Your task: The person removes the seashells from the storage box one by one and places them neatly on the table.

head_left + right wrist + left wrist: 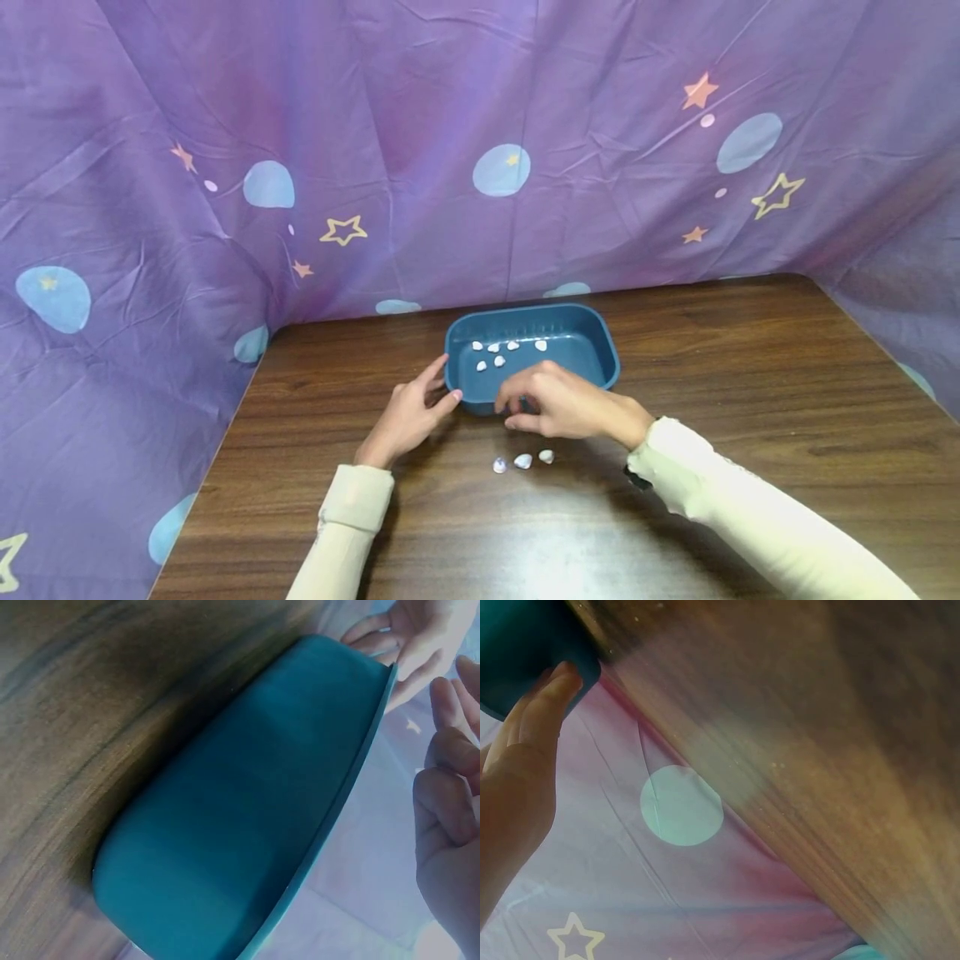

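Observation:
A blue rectangular plastic tray (pixel 534 312) stands on the table, several small white pieces (pixel 493 347) lying on its floor, mostly toward the left. My left hand (pixel 408 417) rests against the tray's left end with its fingers nearly straight; the left wrist view shows those fingers (pixel 544 712) along the outer wall. Over the front rim hovers my right hand (pixel 558 404), fingers loosely bent and thumb apart from them. Nothing shows between the fingertips in the right wrist view. Three more white pieces (pixel 523 461), pebble- or shell-like, lie on the table in front of the tray.
The brown wood-grain table (pixel 750 375) extends to both sides of the tray. Behind it and at the sides hangs a purple cloth (pixel 420 150) with stars and blue spots, close to the tray's back.

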